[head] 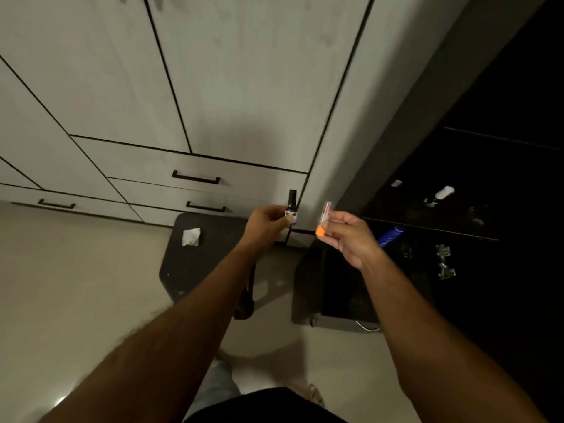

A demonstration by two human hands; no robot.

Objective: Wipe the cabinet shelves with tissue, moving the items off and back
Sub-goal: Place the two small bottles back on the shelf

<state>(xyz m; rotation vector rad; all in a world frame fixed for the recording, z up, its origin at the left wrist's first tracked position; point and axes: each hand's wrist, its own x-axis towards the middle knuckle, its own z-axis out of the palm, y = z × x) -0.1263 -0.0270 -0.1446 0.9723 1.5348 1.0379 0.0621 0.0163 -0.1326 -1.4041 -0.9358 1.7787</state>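
Holding two items off the shelves, I pinch a small bottle (291,209) upright in left fingers (276,222) and a clear tube (324,219) in right fingers (335,230); the tissue (191,236) lies below-left, nearer my left hand.

Left hand (268,222) gripping black-capped small bottle (291,207), right hand (348,235) pinching clear orange-capped tube (324,219), crumpled tissue (191,236) on dark stool (195,264)

Dark stool (213,239) bears crumpled tissue (191,236) (white).
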